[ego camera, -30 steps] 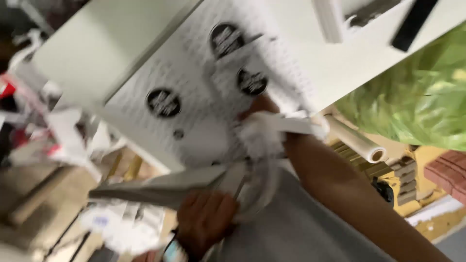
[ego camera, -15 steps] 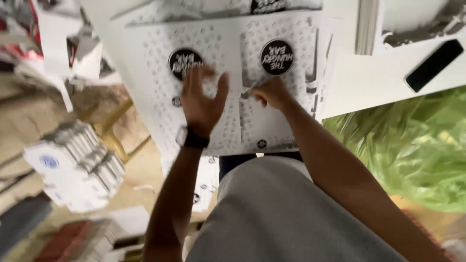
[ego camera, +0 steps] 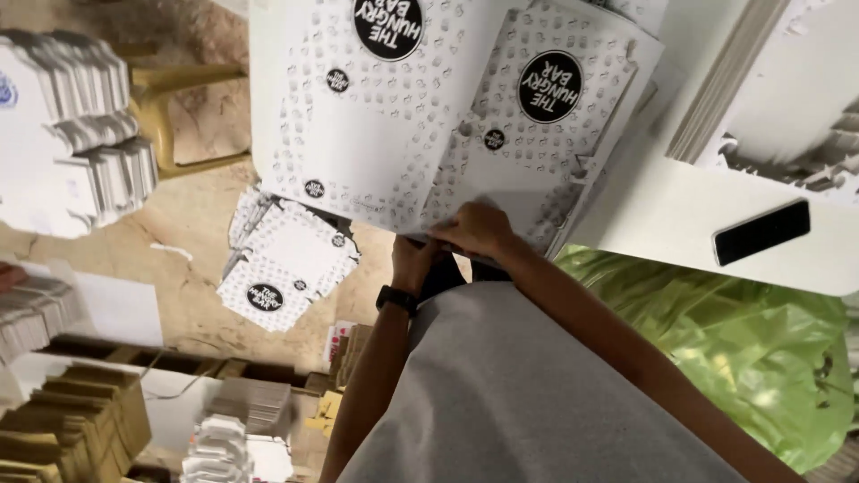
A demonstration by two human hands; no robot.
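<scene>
Two flat white cardboard box blanks with small grey patterns and round black logos lie on a white table [ego camera: 644, 206]: a left blank [ego camera: 358, 134] and a right blank [ego camera: 537, 143]. My left hand [ego camera: 413, 259], with a black watch on its wrist, grips the near edge where the blanks overlap, and its fingers are hidden under the card. My right hand [ego camera: 479, 228] closes on the same near edge just beside it. My grey shirt fills the lower middle of the view.
A black phone [ego camera: 761, 231] lies on the table near a stack of white boards [ego camera: 734, 89]. A green plastic bag [ego camera: 716, 340] sits below the table's edge. On the floor are a pile of printed blanks [ego camera: 286, 264], white stacks [ego camera: 72, 134], a yellow stool [ego camera: 179, 89] and brown cardboard stacks [ego camera: 72, 420].
Both hands have drawn back from lying flat on the blanks to their near edge, close to my body. The view has shifted, so the blanks look larger and higher.
</scene>
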